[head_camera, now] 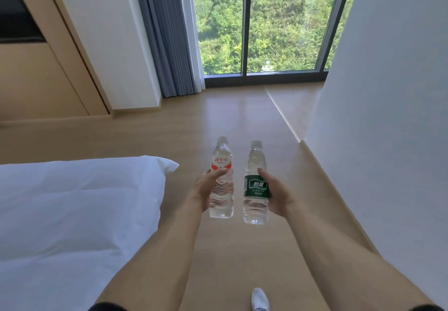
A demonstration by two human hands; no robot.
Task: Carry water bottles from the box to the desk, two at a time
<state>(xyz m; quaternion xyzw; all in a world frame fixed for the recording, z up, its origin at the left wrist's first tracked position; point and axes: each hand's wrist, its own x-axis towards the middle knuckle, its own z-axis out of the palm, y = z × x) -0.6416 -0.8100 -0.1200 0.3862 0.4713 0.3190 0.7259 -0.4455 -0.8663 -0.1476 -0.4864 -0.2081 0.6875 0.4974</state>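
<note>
Two water bottles in the air, one per hand, both out in front at about mid-frame, over the wooden floor (242, 121). Red-label bottle (221, 177) on the left, green-label bottle (256, 183) on the right, just beside each other with a narrow gap, not touching. Both roughly upright, caps up and leaning slightly away from the camera, long axes near parallel.

Left hand (208, 187) wraps the red-label bottle from its left side at about label height, thumb across the front, fingers curled round the back, mostly hidden. Right hand (274, 193) mirrors it on the green-label bottle: thumb on the front over the label, palm against the right side. Both are closed grips round the bottle body; neither is pinching the neck or cap.

Judgement: mid-carry, pair already picked up. Neither the box nor the worktop is in view, so I can't tell which way the drop-off lies or which hand will reach it first. Arms are about equally extended, so neither bottle leads.

Surroundings: white bed (72, 201) at left, its corner near the left forearm. White wall (388, 116) at right. Ahead, a big window (266, 19) onto greenery, grey curtain (164, 43) at its left. A white shoe (260, 299) shows at the bottom edge.

Risk, as a guess: bottles look full, walls smooth and ribbed, so a slack grip could let one slide.
</note>
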